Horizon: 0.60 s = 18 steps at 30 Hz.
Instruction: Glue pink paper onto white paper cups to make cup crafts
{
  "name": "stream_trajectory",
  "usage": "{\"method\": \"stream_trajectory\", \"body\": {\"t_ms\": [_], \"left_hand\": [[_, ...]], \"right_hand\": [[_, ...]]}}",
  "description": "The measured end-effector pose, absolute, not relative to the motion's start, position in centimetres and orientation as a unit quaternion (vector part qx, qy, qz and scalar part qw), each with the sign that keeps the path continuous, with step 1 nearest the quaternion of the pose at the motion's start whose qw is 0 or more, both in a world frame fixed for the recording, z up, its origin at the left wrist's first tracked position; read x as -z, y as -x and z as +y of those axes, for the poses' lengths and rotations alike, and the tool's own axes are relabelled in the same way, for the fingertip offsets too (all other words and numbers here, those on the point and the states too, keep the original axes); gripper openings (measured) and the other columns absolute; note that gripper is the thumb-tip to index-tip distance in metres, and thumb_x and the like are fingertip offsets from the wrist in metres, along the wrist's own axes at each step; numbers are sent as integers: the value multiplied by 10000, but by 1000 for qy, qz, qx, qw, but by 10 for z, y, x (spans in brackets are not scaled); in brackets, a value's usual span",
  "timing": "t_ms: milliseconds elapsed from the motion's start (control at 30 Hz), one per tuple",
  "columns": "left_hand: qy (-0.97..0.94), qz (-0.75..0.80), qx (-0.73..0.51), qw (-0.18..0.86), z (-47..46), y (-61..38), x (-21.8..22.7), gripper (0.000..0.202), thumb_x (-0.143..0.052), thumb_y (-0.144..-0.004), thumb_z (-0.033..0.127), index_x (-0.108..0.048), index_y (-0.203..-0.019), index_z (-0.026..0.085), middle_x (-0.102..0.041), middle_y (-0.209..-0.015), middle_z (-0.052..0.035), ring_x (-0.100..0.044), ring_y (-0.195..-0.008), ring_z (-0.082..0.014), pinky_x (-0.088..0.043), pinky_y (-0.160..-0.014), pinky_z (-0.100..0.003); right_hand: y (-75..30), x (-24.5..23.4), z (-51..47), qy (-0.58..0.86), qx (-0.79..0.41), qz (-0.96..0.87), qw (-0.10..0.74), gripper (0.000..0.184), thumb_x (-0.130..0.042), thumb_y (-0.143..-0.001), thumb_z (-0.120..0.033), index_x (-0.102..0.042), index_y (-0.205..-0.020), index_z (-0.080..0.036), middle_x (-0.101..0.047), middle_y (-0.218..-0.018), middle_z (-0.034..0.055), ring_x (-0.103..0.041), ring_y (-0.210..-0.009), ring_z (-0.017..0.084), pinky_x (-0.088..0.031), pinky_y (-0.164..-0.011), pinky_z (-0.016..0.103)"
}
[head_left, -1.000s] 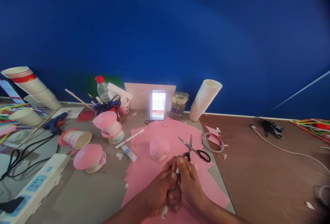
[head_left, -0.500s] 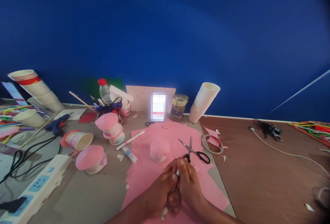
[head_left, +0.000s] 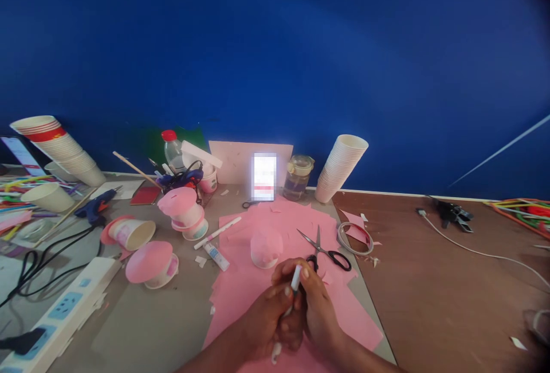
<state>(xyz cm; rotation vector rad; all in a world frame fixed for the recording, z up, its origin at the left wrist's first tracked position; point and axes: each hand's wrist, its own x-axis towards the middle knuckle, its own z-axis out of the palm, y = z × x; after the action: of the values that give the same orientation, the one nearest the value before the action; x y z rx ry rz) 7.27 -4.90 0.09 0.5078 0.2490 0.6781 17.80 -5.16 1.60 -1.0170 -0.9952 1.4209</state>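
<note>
Both my hands meet low in the middle, over the pink paper sheets [head_left: 240, 298]. My left hand [head_left: 268, 324] is wrapped around the barrel of a white pen [head_left: 295, 277]. My right hand [head_left: 315, 304] pinches the pen's upper end, where a white cap or tip sticks out above the fingers. The pen's lower end shows below my left hand. Just beyond my hands stands an upside-down pink-covered cup [head_left: 266, 247], with black-handled scissors [head_left: 326, 251] to its right.
Left of the paper lie pink-covered cups [head_left: 150, 263], a glue tube [head_left: 215, 256], a marker [head_left: 217, 232], a glue gun [head_left: 97, 205] and a power strip [head_left: 55, 318]. Cup stacks [head_left: 341, 167], a jar [head_left: 298, 177] and a bottle [head_left: 172, 149] line the blue wall. A tape roll [head_left: 354, 238] and cable [head_left: 472, 250] lie to the right.
My right hand's fingers have shifted on the pen's upper end, and more of its white tip now shows above them. The hands have stayed in the same spot.
</note>
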Motion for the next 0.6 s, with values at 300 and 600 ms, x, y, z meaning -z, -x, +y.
{"method": "stream_trajectory", "body": {"t_ms": [300,600], "left_hand": [[-218,58,-323,919,-51,-71,-6,278,-510,-846,449,-474,-753,189,-324,-426,97,-173,-300,-40,-241,-358,-164],[-160,83,-350,919,-57,-83,0,306,-544,-822,473,-446,-713,204,-310,-384,118,-126,-269,-34,-246,-350,-175]], "right_hand": [[-172,-16,-62,475,-586,-405,518,368,-418,-882,-512,-588,-793,-197,-568,-672,-8,-473,-520,94,-400,-514,209],[-170,-28,-56,484,-566,-407,528,425,-337,-892,-556,-498,-719,-202,-591,-690,18,-579,-649,134,-467,-608,246]]}}
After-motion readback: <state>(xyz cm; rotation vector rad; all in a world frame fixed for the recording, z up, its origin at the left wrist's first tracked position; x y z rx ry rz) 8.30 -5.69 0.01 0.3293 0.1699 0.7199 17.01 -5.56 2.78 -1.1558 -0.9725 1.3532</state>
